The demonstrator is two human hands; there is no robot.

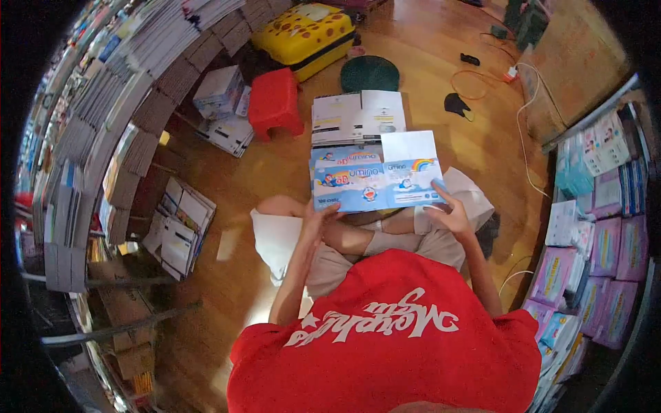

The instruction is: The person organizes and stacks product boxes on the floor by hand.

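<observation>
Wooden floor (227, 179) all round, smooth, glossy, glare at 8 o'clock. Shelving at 9 to 11 o'clock carries stacks of flat sheets (100, 103), edges tight and ridged. At 2 to 3 o'clock, glossy lilac packs (551, 275), blocky.

At 11 o'clock, a yellow case (303, 34), hard-looking, rounded, brown-spotted; nearer you, a red stool (276, 103), seemingly moulded plastic. At 12, a white-faced pile (336, 117), its edges uneven.

Just this side of that pile, above your crossed legs, is the blue printed carton (354, 189): thin, flat, apparently card, with straight edges and a plain white panel (408, 146) standing out at its far right. A similar print (348, 157) shows behind its left half.

Your left hand (319, 219) pinches the near-left corner; your right hand (451, 212) holds the near-right, fingers spread, thumb at the edge. Both grips are narrow on the carton.

Risks, as judged: uneven pull could crease or twist the thin card; the white panel could snag the pile; a loose right grip could let that corner sag; a knock could skew the pile.
</observation>
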